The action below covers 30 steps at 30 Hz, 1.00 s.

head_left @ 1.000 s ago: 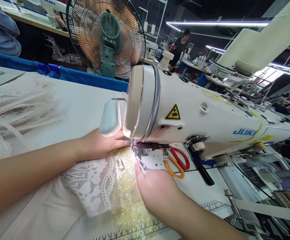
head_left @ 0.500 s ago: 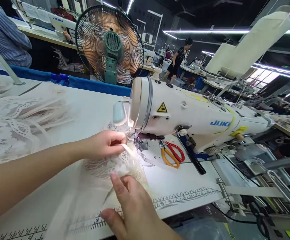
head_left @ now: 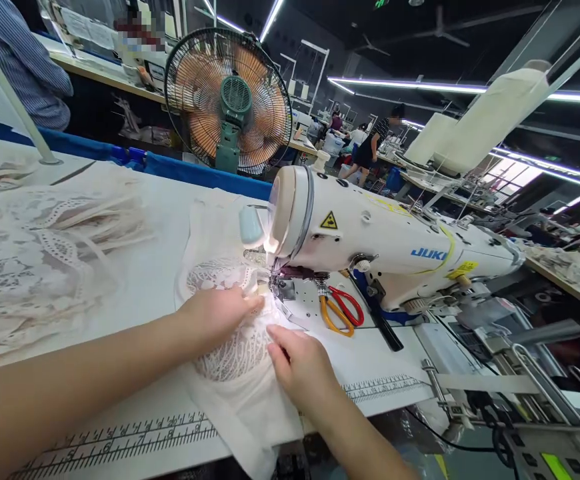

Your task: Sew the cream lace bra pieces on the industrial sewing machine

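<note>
Here, left grip [head_left: 220,313] pinching lace [head_left: 235,353], right grip [head_left: 304,368] unclear, ruled white table [head_left: 340,353], dim workshop [head_left: 315,37].

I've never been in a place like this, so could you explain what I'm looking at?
There is no robot here: you see a person's two bare hands at a sewing machine. Every picture comes from one camera worn on that person's head, looking forward and down.

The left hand is on a piece of pale lace close to the needle area. The right hand has its fingertips at the lace's near edge. I can't tell whether either hand pinches it or just guides it.

More lace lies in a pile to the left on the white table, which has ruler marks along its near edge. Red and orange handles, probably scissors, lie beside the machine. Behind stands a fan.
</note>
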{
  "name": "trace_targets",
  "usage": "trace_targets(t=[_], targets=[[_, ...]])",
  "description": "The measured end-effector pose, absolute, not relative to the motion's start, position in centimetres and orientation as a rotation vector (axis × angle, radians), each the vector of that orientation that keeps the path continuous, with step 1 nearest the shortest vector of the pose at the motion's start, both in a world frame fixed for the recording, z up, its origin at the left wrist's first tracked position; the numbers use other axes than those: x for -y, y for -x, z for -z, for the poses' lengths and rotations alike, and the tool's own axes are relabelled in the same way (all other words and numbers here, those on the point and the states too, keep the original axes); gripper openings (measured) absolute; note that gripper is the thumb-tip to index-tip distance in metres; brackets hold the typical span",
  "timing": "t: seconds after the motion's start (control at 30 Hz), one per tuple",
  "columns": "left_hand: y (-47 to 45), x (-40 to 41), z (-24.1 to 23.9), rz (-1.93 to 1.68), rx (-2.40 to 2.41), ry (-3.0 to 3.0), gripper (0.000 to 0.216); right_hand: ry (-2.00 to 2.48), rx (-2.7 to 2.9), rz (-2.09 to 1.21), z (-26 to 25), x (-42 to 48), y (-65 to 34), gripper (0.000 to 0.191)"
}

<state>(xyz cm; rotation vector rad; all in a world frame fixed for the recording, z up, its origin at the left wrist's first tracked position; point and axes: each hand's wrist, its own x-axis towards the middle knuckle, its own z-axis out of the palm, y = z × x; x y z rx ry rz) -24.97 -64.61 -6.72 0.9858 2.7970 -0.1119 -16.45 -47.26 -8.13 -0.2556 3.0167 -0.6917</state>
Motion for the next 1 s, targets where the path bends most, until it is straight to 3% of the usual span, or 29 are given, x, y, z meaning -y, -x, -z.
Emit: trace_targets(t=[0.3, 0.63, 0.77, 1.0], targets=[[26.6, 62.8, 5.5, 0.098, -2.742, -0.926, 0.05, 0.255, -2.963, 0.399, 7.4, 47.0, 17.9, 0.04], [27.9, 63.4, 7.4, 0.024, -2.771, -1.021, 0.052, 0.28, -2.841, 0.372, 6.7, 47.0, 18.4, 0.05], [27.7, 62.8, 6.5, 0.04, -2.707, -1.031, 0.067, 0.295, -2.757, 0.464, 6.0, 46.7, 18.4, 0.046], [26.9, 62.9, 5.0, 0.023, -2.646, -0.932, 0.062, 0.262, -2.693, 0.469, 5.4, 47.0, 18.9, 0.049]])
